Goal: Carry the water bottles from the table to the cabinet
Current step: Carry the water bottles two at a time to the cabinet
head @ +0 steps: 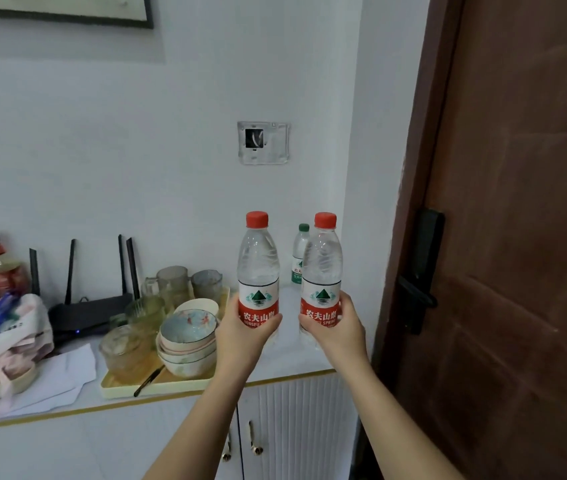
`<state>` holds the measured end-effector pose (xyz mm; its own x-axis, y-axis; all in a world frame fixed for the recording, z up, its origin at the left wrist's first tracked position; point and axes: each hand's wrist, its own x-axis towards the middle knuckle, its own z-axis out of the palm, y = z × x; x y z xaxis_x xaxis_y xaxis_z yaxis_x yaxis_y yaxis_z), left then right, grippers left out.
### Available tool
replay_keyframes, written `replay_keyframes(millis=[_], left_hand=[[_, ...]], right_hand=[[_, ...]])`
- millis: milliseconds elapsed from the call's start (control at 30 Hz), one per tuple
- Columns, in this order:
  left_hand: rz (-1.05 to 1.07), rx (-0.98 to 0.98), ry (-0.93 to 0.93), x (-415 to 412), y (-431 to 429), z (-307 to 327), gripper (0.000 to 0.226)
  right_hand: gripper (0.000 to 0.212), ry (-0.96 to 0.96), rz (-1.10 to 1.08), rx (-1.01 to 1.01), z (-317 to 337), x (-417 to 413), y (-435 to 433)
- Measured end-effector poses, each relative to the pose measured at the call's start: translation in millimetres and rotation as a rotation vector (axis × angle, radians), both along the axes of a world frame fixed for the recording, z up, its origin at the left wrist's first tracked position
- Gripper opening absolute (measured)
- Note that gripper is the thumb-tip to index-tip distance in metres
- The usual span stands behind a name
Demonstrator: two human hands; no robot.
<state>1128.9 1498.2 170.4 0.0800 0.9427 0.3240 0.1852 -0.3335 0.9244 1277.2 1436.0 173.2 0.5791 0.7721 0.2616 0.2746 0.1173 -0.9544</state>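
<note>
White wall fills the background above a white cabinet with a gold-edged top in the lower half of the frame. At centre right, the left hand grips a clear plastic water bottle with a red cap and red label, fingers wrapped round the label. Just to its right, the right hand clasps a matching second red-capped bottle. Both stand upright over the cabinet top; whether they touch it I cannot tell. Behind them a smaller green-capped bottle stands by the wall. Left of the hands, a cream tray holds stacked ceramic bowls.
</note>
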Motion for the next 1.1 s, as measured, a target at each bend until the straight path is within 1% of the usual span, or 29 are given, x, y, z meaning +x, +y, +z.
replay_keyframes(millis=[200,300,433,567,700,800,967,1100], left_hand=[[0.043,-0.047,-0.051,50,68,-25,0.056],[0.057,-0.066,-0.036,70,99,-44,0.053],[0.096,-0.125,0.003,88,131,-77,0.059],[0.150,-0.186,0.043,98,146,-104,0.055],[0.181,-0.229,0.069,106,157,-115,0.050],[0.182,-0.219,0.076,110,165,-119,0.050],[0.117,-0.202,0.068,113,172,-122,0.052],[0.056,-0.192,0.102,110,182,-126,0.058]], right_hand=[[0.063,0.027,0.045,-0.026,-29,47,81],[0.063,0.020,0.065,-0.063,-49,66,120],[0.065,0.008,0.095,-0.144,-78,84,158],[0.067,0.000,0.131,-0.230,-105,94,178],[0.062,0.005,0.134,-0.259,-120,101,192],[0.061,0.005,0.132,-0.254,-122,104,200],[0.064,-0.010,0.149,-0.250,-123,105,211],[0.069,-0.041,0.193,-0.266,-128,111,218]])
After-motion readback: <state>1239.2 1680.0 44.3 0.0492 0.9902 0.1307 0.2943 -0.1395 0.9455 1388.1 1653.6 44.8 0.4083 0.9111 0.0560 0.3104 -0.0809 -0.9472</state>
